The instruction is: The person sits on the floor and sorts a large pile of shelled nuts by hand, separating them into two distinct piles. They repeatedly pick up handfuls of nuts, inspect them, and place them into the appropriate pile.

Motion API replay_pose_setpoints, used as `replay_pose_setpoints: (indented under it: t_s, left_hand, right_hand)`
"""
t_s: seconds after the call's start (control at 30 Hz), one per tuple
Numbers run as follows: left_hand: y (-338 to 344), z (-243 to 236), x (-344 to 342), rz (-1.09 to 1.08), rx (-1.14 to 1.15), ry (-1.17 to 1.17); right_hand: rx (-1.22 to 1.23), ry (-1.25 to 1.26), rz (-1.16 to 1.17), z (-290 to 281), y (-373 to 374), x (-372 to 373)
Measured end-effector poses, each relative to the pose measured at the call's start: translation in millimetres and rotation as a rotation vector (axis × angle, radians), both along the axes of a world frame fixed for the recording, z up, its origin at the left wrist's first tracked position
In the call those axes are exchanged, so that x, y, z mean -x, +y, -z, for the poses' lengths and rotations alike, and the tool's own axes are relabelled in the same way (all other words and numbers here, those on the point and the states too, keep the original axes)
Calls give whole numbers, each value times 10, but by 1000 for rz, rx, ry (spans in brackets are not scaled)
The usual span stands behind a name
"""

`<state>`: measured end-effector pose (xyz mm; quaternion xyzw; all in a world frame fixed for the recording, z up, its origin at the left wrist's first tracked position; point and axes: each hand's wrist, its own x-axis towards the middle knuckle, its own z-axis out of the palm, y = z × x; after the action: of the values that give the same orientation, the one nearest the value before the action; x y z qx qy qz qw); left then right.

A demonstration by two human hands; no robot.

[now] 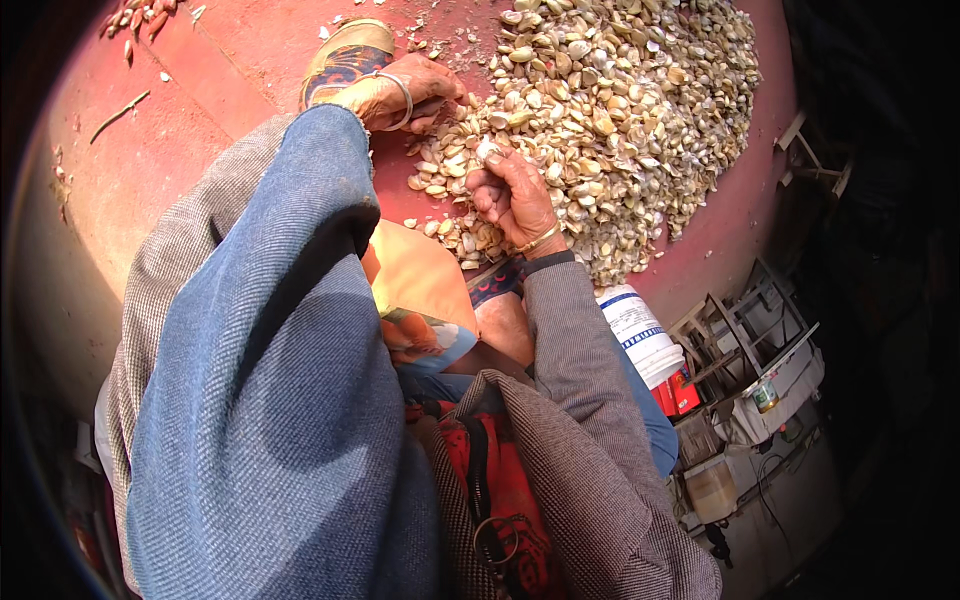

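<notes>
A broad heap of pale, flat, seed-like pieces (620, 120) spreads over the red ground. My right hand (520, 200) is at its near left edge, a thin bangle on the wrist. Thumb and fingers pinch one whitish piece (488, 150). Farther left, beside the heap's edge, my left hand (405, 90) has its fingers curled down, with a pale bangle around the wrist. Shadow and the hand itself hide whatever those fingers may hold. Loose pieces (435, 180) lie between the two hands.
Near my left hand is my shoe (350, 50). A white bucket (635, 330) stands right of my knee, with wooden frames (740, 340) beyond it. Reddish pieces (140, 20) and a twig (118, 115) lie at the far left. Blue cloth (290, 400) covers my left arm.
</notes>
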<state>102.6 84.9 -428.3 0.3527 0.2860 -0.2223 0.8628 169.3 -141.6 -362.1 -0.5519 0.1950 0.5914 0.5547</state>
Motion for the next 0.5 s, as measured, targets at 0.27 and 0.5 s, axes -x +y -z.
replay_pose_setpoints:
  t_s: [0.27,0.5]
  left_hand:
    - [-5,-22,-16,-7,6,53]
    - [-5,44,-9,48,-47,29]
  right_hand:
    - [-91,23,87,129,-92,47]
    - [-64,-24,97,158,-99,47]
